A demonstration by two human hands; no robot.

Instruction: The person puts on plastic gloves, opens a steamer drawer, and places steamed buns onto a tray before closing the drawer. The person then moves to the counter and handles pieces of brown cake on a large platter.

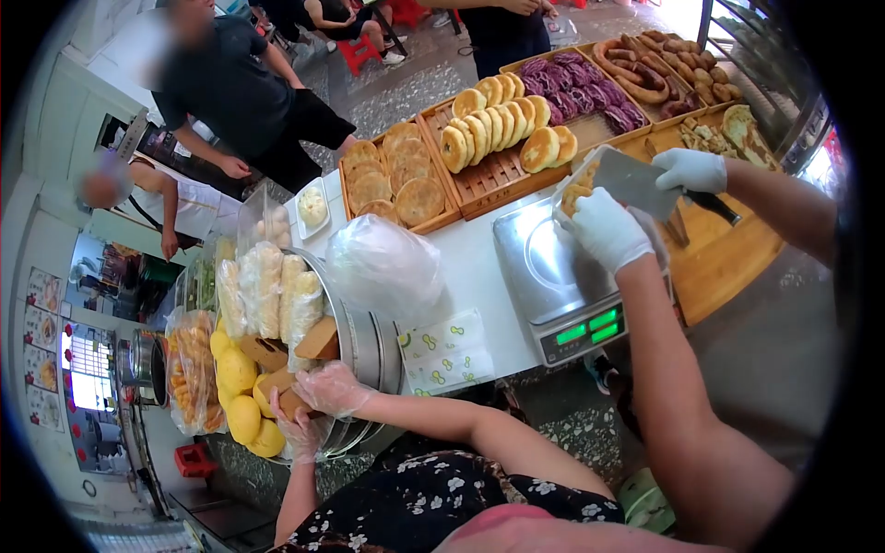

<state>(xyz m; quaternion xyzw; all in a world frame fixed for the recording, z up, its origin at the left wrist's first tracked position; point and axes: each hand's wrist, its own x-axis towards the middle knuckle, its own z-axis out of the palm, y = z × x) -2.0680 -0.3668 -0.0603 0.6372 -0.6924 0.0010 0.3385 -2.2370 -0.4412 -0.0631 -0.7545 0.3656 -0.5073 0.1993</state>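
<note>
My left hand (300, 435), in a clear plastic glove, grips the near side of a brown paper packet (289, 398) at the lower left. Fingers of my right hand (334, 388), gloved the same way, close on the packet's right side. Both hands are over a round metal steamer (371, 346). Beside and under the packet lie yellow buns (241, 419). More brown packets (319, 339) and plastic-wrapped rolls (268, 290) are just beyond. The packet's contents cannot be made out.
At right, a co-worker's white-gloved hands hold a cleaver (636, 181) and food above a metal scale (539, 267). A plastic bag (385, 263) and patterned paper (447, 353) lie between. Trays of flatbreads (403, 175) and other foods line the far side. People stand beyond.
</note>
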